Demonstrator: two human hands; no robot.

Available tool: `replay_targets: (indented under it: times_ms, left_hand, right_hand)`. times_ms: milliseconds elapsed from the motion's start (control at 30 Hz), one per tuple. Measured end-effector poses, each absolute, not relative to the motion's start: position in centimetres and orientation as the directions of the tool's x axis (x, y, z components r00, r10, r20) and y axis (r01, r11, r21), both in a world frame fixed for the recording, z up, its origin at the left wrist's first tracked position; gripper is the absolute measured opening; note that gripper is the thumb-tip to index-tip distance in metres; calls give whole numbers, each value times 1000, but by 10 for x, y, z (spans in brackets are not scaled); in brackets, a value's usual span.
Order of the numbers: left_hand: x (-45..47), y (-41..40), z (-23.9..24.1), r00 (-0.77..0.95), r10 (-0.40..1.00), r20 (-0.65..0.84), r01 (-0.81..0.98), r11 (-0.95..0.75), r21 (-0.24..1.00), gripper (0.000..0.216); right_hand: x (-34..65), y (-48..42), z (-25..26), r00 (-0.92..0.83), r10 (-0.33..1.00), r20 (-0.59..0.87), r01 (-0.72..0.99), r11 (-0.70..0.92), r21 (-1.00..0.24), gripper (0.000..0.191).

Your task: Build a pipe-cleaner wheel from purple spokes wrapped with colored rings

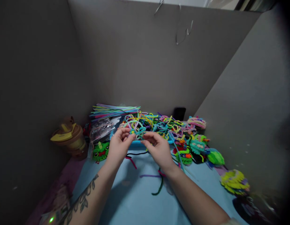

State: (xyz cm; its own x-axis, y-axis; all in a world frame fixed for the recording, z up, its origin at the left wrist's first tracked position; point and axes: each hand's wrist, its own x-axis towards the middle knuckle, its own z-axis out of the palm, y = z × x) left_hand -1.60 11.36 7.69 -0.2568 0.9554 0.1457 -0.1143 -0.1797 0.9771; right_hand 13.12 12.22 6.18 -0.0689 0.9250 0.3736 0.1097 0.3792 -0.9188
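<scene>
My left hand [122, 140] is closed in a pinch on a teal pipe cleaner [140, 130] bent into loops, with a small yellow bit by the fingertips. Opposite it, my right hand [157, 147] pinches at the other side of the same teal piece, thumb and forefinger almost together. Both hands are raised in front of a blue tray [137, 142] heaped with tangled, many-coloured pipe cleaners [161, 123]. Against that heap, the exact outline of the held piece is hard to make out.
Straight pipe cleaners [114, 111] lie in a bundle at the back left, above clear plastic packets [101, 129]. A lidded brown cup [72, 137] and a green fuzzy figure [101, 152] stand left. Fuzzy figures [197, 145] line the right side. Loose stems [149, 176] lie on the blue tabletop.
</scene>
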Motion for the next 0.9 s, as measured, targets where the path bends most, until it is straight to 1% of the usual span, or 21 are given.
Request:
replay_targets:
  times_ms: [133, 267, 367, 467, 567, 667, 733, 833, 900]
  left_hand:
    - [-16, 116, 72, -284, 943, 177, -123, -219, 968, 29]
    - [-17, 117, 71, -308, 926, 217, -143, -270, 952, 27]
    - [-18, 118, 70, -314, 922, 226, -156, -285, 946, 27]
    - [-19, 120, 67, -322, 918, 233, -139, -289, 947, 27]
    - [-19, 122, 65, -347, 909, 229, -119, -285, 951, 27]
    - [-19, 122, 64, -358, 908, 220, -127, -281, 951, 27]
    - [-18, 121, 64, -344, 916, 207, -151, -272, 950, 28]
    - [-16, 120, 65, -328, 931, 159, -212, -237, 948, 30]
    - [-14, 119, 67, -327, 938, 116, -262, -208, 943, 32]
  right_hand:
    - [126, 119, 61, -145, 955, 259, 17, 264, -964, 19]
    - [127, 118, 64, -198, 959, 204, 31, 214, -976, 21]
    - [131, 117, 68, -241, 944, 225, 34, 240, -970, 25]
    - [137, 118, 73, -292, 919, 265, -28, 269, -963, 21]
    - [142, 122, 75, -321, 901, 292, -30, 299, -954, 17]
    - [144, 127, 73, -295, 893, 340, 9, 359, -933, 14]
    - [142, 129, 69, -276, 889, 366, 60, 396, -916, 16]
    - [139, 130, 63, -275, 874, 401, 187, 457, -870, 29]
    - [138, 130, 60, -298, 844, 445, 281, 523, -804, 37]
